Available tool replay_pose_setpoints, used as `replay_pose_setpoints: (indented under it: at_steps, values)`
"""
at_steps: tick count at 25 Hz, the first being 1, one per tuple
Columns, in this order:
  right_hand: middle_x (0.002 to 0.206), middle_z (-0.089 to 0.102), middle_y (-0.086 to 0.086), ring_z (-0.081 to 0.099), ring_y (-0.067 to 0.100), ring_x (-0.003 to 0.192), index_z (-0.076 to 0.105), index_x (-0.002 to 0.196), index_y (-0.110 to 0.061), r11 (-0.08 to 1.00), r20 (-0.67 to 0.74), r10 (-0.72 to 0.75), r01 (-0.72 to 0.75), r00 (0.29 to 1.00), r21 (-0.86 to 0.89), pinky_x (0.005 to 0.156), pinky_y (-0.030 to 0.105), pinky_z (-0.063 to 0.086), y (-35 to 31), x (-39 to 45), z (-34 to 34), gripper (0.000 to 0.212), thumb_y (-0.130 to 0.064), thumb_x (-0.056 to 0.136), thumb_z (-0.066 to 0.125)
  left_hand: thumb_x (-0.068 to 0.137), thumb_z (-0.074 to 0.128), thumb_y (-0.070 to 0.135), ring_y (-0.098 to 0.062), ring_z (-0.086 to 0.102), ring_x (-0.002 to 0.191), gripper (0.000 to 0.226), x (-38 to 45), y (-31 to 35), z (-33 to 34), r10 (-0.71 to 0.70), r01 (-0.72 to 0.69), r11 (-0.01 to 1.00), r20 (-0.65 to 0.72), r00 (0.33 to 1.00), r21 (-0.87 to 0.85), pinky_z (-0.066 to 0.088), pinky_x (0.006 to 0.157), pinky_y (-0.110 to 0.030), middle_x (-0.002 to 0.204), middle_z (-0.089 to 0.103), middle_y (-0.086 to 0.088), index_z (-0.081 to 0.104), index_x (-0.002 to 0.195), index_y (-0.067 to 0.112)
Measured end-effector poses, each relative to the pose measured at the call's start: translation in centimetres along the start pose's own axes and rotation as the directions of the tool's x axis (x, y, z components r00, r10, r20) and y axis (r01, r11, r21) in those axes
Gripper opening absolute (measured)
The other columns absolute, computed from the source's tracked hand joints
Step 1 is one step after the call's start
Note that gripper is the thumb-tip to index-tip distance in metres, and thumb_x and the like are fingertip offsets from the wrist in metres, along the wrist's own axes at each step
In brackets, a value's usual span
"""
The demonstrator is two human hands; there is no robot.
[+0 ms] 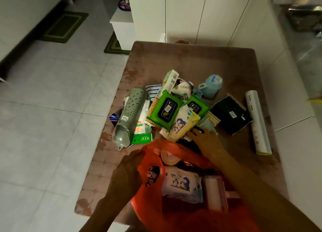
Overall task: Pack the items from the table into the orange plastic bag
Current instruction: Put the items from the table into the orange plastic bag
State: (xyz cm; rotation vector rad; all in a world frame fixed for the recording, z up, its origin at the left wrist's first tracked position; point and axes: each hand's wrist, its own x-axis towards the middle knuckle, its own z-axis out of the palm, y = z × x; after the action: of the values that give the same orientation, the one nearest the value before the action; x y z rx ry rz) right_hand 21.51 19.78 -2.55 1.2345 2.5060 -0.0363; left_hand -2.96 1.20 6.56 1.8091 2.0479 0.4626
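Observation:
The orange plastic bag point(174, 219) stands open at the table's near edge. Inside it lie a penguin wipes pack point(181, 184), a pink roll point(215, 190) and a tape roll point(169, 157). My left hand point(127, 172) grips the bag's left rim. My right hand point(206, 140) reaches over the bag into the pile; its fingers rest on a dark item beside another penguin wipes pack point(183, 124). Whether it grips anything is unclear. The pile holds two green wipes packs point(164, 110), a grey perforated tube point(129, 116) and a blue cup point(210, 86).
The brown patterned table point(191, 61) also carries a dark green box point(230, 114) and a white roll point(257, 122) at the right. White cabinets point(183, 13) stand behind it. Tiled floor point(52, 109) lies to the left, with green mats point(64, 26) farther off.

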Motion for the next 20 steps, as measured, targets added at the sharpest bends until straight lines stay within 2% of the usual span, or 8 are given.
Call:
replay_pose_setpoints:
  at_steps: [3,5,8,11,12,14,16,20]
  values:
    - [0.134,0.057,-0.002,0.055,0.025,0.116,0.048,0.136,-0.026,0.99,-0.032,-0.042,0.046,0.999,0.133,0.087,0.041,0.05,1.3,-0.5,-1.8,0.062,-0.02,0.078,0.069,0.056,0.067,-0.031,-0.044,0.068,0.092,0.059,-0.5,-0.7,-0.2,0.018,-0.017,0.999,-0.022,1.0,0.028,0.062,0.058,-0.043,0.117,0.067,-0.027,0.072,0.108,-0.002]
    - [0.129,0.057,-0.003,0.056,0.021,0.113,0.053,0.13,-0.026,0.948,-0.047,-0.007,0.021,0.999,0.318,0.085,0.038,0.052,2.4,-1.7,-3.7,0.057,-0.02,0.076,0.071,0.061,0.07,-0.027,-0.046,0.066,0.097,0.064,-1.0,-1.0,-0.2,0.001,-0.002,0.999,-0.029,1.0,-0.033,0.062,0.068,-0.046,0.126,0.061,-0.029,0.065,0.12,-0.005]
    - [0.123,0.056,-0.001,0.058,0.021,0.106,0.054,0.124,-0.023,0.823,-0.178,0.191,-0.059,0.965,0.565,0.083,0.037,0.052,4.6,-5.5,-7.2,0.056,-0.022,0.074,0.079,0.073,0.08,0.004,-0.034,0.064,0.099,0.096,-1.7,-1.4,-0.2,-0.119,0.132,0.98,0.095,0.988,-0.152,0.059,0.076,-0.041,0.157,0.025,-0.017,0.024,0.151,0.004]
    - [0.111,0.062,-0.019,0.062,0.004,0.096,0.058,0.117,-0.037,0.502,-0.258,0.52,-0.047,0.814,0.863,0.073,0.017,0.05,4.7,-11.2,-10.0,0.055,-0.022,0.07,0.081,0.077,0.075,0.005,-0.034,0.067,0.09,0.105,-2.6,-1.8,0.0,-0.136,0.175,0.967,0.207,0.969,-0.183,0.06,0.068,-0.036,0.162,0.011,-0.011,0.005,0.154,0.014]
    - [0.105,0.065,-0.027,0.064,-0.004,0.092,0.058,0.11,-0.048,0.333,-0.181,0.517,-0.001,0.837,0.943,0.067,0.011,0.05,4.0,-13.0,-10.5,0.052,-0.026,0.069,0.08,0.076,0.072,-0.001,-0.034,0.067,0.091,0.103,-2.8,-2.0,-0.1,-0.115,0.162,0.962,0.211,0.971,-0.221,0.061,0.066,-0.037,0.161,0.014,-0.009,0.006,0.153,0.019]
    - [0.099,0.069,-0.027,0.067,-0.005,0.092,0.062,0.102,-0.055,0.04,-0.016,0.319,0.004,0.948,0.999,0.061,0.009,0.053,1.5,-15.2,-9.5,0.045,-0.03,0.067,0.076,0.075,0.068,-0.011,-0.034,0.065,0.101,0.101,-3.0,-2.5,-0.4,-0.09,0.151,0.944,0.212,0.973,-0.292,0.061,0.063,-0.032,0.158,0.023,-0.011,0.012,0.151,0.023]
    - [0.098,0.073,-0.015,0.069,0.001,0.092,0.065,0.101,-0.046,0.069,0.116,0.065,-0.12,0.991,0.99,0.067,0.016,0.057,-1.7,-15.4,-7.3,0.041,-0.027,0.068,0.078,0.075,0.067,-0.013,-0.03,0.066,0.093,0.099,-3.0,-3.0,-0.9,-0.126,0.2,0.917,0.226,0.966,-0.345,0.06,0.057,-0.028,0.148,0.036,-0.011,0.017,0.15,0.028]
    - [0.113,0.064,-0.012,0.062,0.005,0.1,0.06,0.116,-0.03,0.428,0.263,-0.184,-0.163,0.947,0.889,0.086,0.029,0.056,-8.5,-13.0,-1.8,0.05,-0.032,0.07,0.079,0.073,0.066,-0.005,-0.007,0.059,0.061,0.095,-3.1,-3.1,-1.6,-0.122,0.203,0.892,0.217,0.968,-0.405,0.051,0.047,-0.018,0.1,0.05,-0.004,0.02,0.146,0.034]
